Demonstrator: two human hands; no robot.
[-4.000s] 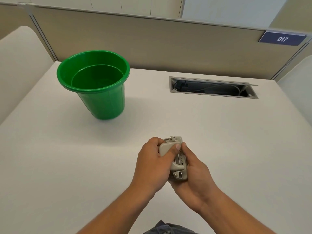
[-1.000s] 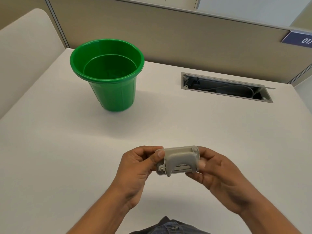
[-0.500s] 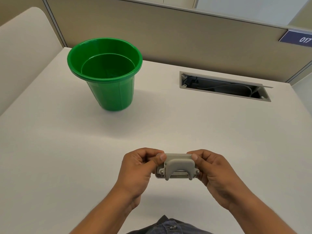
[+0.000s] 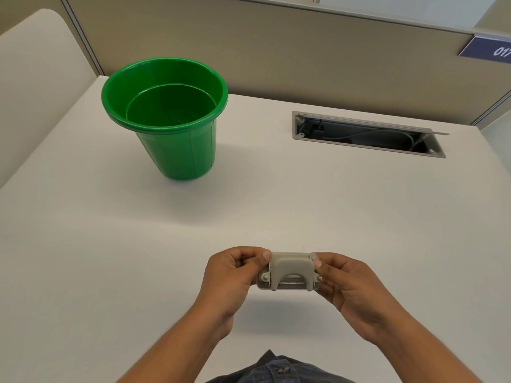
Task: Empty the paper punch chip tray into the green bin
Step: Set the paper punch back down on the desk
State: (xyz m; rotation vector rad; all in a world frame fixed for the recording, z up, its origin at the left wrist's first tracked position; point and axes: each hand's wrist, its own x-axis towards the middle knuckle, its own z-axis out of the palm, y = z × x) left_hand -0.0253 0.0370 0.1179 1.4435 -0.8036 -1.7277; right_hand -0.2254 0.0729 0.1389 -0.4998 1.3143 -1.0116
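I've got the punch (image 4: 289,273) pinched between both hands, low centre of the head view, lifted just above the desk (image 4: 359,217). Left hand (image 4: 231,275) is closed on its left end, thumb tip pressed on the top left corner, fingers curled underneath. Right hand (image 4: 347,283) is closed on the right end, thumb against the top right corner, remaining fingers wrapped behind and below. Punch is held level, long axis running left-right. It's a small two-hole type, pale grey-beige plastic all over: arched lever on top with a rounded cut-out at the near edge, a small round pivot pin showing on each side, a strip of bright metal visible under the lever. I can't make out the chip tray from this angle; the underside is hidden by the fingers. Bin (image 4: 168,117) stands upright at the far left of the desk, well apart from the punch, glossy green, flared rim, tapered ribbed wall, inside looks bare from here. A cable slot (image 4: 367,134) is recessed in the desk at far right, wires visible inside. Beige partition (image 4: 276,51) runs behind the desk, with a blue number plate (image 4: 486,49) at its top right.
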